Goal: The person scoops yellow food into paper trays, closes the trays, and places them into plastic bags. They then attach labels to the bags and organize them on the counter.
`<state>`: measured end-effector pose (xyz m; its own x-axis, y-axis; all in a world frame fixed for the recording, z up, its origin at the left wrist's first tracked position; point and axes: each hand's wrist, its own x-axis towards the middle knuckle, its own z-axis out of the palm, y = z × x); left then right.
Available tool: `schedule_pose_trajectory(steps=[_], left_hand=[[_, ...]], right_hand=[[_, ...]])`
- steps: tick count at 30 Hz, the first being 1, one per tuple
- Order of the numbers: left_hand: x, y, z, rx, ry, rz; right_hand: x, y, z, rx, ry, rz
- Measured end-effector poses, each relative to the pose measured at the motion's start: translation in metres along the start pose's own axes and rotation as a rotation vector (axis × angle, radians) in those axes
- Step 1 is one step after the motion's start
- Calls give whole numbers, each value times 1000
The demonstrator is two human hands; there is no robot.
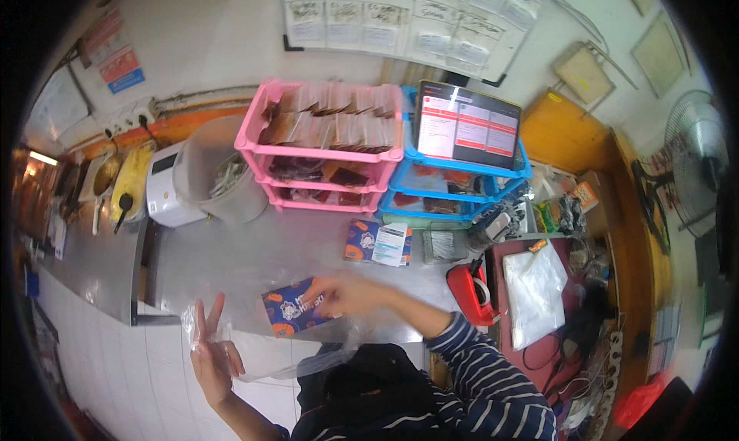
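Note:
My right hand (338,294) is on a blue and orange printed carton (297,308), gripping its right part near the counter's front edge; the hand is blurred. To the left, my left hand (212,348) has its fingers spread inside or against a clear plastic bag (277,363), which stretches beneath the carton towards my right forearm. A second printed carton (361,242) with a white paper slip on it lies farther back on the steel counter (231,256).
Pink (329,152) and blue (456,178) tiered baskets with packets stand at the back, a tablet (467,126) leaning on the blue one. A red tape dispenser (470,296) and a stack of clear bags (534,294) are at right. A plastic bucket (216,175) stands back left.

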<state>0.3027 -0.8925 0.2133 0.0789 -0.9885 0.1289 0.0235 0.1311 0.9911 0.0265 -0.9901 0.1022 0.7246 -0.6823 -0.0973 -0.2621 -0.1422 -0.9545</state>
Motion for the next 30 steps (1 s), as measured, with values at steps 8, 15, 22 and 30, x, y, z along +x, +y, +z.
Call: schedule_pose_trajectory(steps=[8,15,22,30], left_hand=[[-7,5,11,64,-85,-92],[-13,17,3,62,-95,-107],[-3,14,6,44,-109,-67],[-6,20,-5,-189,106,85]], right_hand=[[-3,138,-63,-1059,217,690],[-5,128,-62,-637,239,857],[-19,-46,-90,-89,-22,-133],[61,-50,55,-613,-325,4]])
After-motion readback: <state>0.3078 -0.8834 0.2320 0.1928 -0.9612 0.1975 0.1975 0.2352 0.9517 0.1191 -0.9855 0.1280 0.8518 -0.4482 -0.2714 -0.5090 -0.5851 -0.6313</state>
